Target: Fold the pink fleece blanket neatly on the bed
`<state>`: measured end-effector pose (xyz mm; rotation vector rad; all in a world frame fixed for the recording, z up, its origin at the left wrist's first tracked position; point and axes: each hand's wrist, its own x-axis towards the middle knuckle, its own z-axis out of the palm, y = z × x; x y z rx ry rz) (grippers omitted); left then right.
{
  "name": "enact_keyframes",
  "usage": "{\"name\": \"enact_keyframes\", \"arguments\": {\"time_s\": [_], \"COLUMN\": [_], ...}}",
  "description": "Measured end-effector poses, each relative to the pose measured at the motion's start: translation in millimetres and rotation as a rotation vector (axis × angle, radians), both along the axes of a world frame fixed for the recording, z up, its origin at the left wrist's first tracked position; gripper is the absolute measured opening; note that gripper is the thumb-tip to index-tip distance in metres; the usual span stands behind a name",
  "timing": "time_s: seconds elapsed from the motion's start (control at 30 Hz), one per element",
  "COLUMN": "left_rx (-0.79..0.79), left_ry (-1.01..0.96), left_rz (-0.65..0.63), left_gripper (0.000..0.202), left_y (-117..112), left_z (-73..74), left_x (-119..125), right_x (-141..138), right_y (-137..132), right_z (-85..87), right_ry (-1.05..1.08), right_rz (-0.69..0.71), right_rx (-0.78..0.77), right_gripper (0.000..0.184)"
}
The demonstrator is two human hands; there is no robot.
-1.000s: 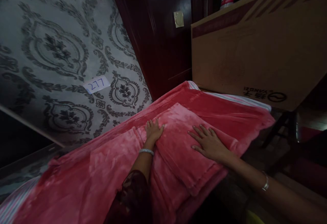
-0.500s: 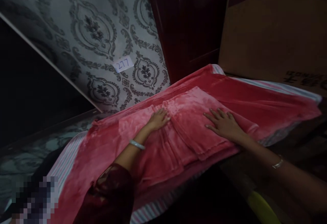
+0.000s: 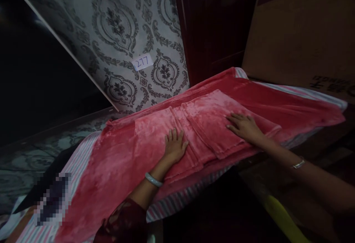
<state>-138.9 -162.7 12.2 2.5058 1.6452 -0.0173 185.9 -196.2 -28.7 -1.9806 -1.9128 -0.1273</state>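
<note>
A pink plush blanket lies spread over a striped sheet. On it rests a folded pink plush piece in layered folds. My left hand lies flat, fingers apart, on the lower fold just left of the folded piece; a pale bangle sits on that wrist. My right hand presses flat with spread fingers on the right part of the folded piece; a thin bracelet circles that wrist. Neither hand holds anything.
A large cardboard box stands at the right behind the bed. Dark wooden furniture rises at the back. Patterned wallpaper carries a paper label reading 277. A yellow-green object shows at the bottom right.
My left hand has slid back toward me along the fold and now lies lower on the blanket. My right hand stays flat on the folded piece. The view has shifted left.
</note>
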Motion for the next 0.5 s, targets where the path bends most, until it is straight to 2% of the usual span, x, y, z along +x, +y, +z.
{"name": "enact_keyframes", "arguments": {"time_s": [0.07,0.17,0.3,0.4,0.5], "left_rx": [-0.014,0.043,0.144,0.170,0.210], "left_ry": [-0.069,-0.209,-0.305,-0.333,-0.392], "left_rz": [-0.090,-0.208,-0.251,-0.270,-0.266], "left_gripper": [0.058,0.048,0.045,0.034,0.012], "left_y": [-6.1,-28.7,-68.2,-83.0,-82.6], "left_z": [8.5,18.7,18.0,8.7,0.8], "left_x": [-4.6,-12.4,-17.5,-18.3,-18.2], "right_x": [-22.6,-69.8,-122.5,-137.6,-138.6], "right_y": [-11.7,-32.5,-49.1,-50.9,-50.3], "right_z": [10.0,22.3,20.8,8.7,-1.8], "right_ry": [0.095,0.247,0.350,0.347,0.313], "right_rz": [0.100,0.347,0.625,0.671,0.651], "right_rx": [0.127,0.278,0.313,0.265,0.196], "right_gripper": [0.051,0.041,0.029,0.024,0.023]}}
